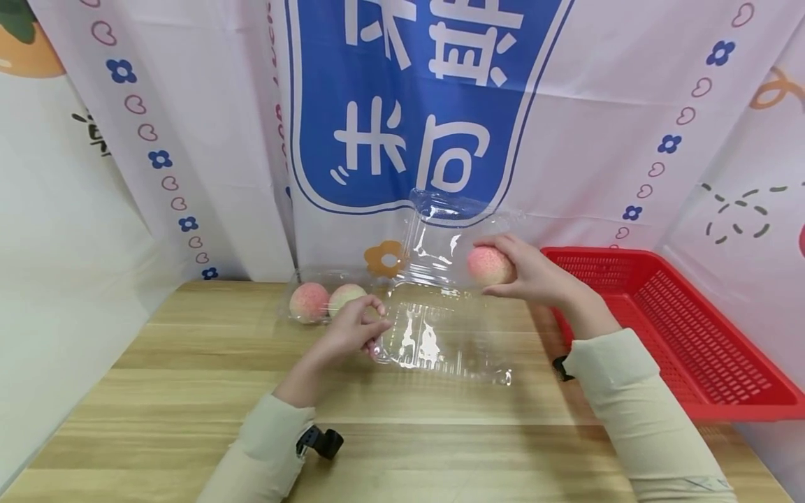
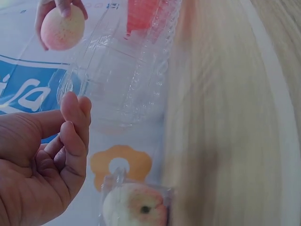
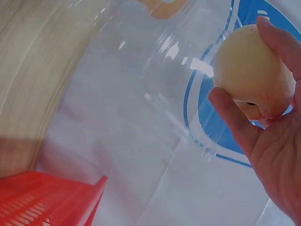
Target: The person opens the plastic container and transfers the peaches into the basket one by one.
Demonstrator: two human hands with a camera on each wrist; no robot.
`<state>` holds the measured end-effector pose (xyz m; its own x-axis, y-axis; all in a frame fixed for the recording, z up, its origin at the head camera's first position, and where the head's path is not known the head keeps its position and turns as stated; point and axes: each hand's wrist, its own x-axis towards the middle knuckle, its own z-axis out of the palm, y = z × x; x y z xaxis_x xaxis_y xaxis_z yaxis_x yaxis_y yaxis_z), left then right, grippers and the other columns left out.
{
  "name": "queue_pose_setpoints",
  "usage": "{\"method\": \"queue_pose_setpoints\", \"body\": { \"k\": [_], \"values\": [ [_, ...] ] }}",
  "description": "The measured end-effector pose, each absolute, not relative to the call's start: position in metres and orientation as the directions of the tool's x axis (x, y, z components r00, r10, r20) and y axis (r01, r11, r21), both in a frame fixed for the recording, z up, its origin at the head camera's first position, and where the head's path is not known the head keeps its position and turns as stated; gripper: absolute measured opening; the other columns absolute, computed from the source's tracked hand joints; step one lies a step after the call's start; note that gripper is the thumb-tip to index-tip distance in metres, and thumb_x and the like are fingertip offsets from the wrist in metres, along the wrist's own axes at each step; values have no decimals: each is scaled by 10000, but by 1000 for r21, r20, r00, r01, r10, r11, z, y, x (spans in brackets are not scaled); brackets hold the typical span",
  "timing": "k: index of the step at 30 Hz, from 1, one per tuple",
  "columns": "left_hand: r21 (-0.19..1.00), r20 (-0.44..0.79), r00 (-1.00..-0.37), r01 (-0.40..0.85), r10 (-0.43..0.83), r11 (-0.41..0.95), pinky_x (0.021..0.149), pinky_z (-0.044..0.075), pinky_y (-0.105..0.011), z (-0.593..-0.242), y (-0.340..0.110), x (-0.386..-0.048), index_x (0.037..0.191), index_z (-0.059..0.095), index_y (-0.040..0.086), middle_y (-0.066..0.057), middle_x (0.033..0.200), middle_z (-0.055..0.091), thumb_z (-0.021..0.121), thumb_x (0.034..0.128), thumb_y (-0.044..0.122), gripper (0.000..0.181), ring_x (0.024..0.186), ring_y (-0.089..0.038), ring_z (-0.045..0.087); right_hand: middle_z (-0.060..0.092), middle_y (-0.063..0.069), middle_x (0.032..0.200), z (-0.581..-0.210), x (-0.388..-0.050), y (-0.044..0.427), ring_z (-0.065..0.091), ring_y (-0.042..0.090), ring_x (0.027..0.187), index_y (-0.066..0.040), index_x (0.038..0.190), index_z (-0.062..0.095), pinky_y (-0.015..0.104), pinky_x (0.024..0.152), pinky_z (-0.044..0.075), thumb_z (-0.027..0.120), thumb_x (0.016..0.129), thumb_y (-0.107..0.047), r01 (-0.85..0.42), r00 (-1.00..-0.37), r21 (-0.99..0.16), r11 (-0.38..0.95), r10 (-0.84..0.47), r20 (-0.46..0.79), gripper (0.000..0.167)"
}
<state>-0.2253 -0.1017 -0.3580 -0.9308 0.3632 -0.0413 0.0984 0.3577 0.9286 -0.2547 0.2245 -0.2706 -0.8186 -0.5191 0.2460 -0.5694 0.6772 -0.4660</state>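
Observation:
In the head view my right hand (image 1: 525, 269) holds a pink and pale-yellow peach (image 1: 490, 266) above the right side of an open clear plastic clamshell box (image 1: 440, 335). The thumb and fingers curve round the peach (image 3: 249, 70) in the right wrist view. The box's lid (image 1: 434, 244) stands raised at the back, and its base lies on the table. At the box's left edge is my left hand (image 1: 352, 327), its fingers loosely bent; nothing shows between them in the left wrist view. Whether they touch the box is unclear.
Left of the open box, a second clear plastic box holds two peaches (image 1: 309, 302), one partly behind my left hand. A red perforated basket (image 1: 666, 335) stands at the right. A printed white cloth (image 1: 597, 140) hangs behind the wooden table (image 1: 189, 391).

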Motion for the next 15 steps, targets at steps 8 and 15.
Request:
{"method": "queue_pose_setpoints", "body": {
  "k": [8,15],
  "values": [
    [938,9,-930,135,367,319,429,449,-206,-352,-124,-220,1069,433,-20,2,546,529,576,974,0,173,427,-93,545,474,148,1419,-268,-254,245,495,339,1234,-112,1410,475,592,999,473,841,791,-126,-560,-828,-459,689,-486,280,720],
    [915,66,-924,207,378,347,444,515,-253,-342,-156,-215,1098,430,-70,-27,568,600,603,963,15,235,451,-72,576,479,152,1398,-267,-252,261,485,342,1228,-109,1408,476,602,991,472,839,793,-130,-549,-836,-453,702,-466,290,715]
  ]
}}
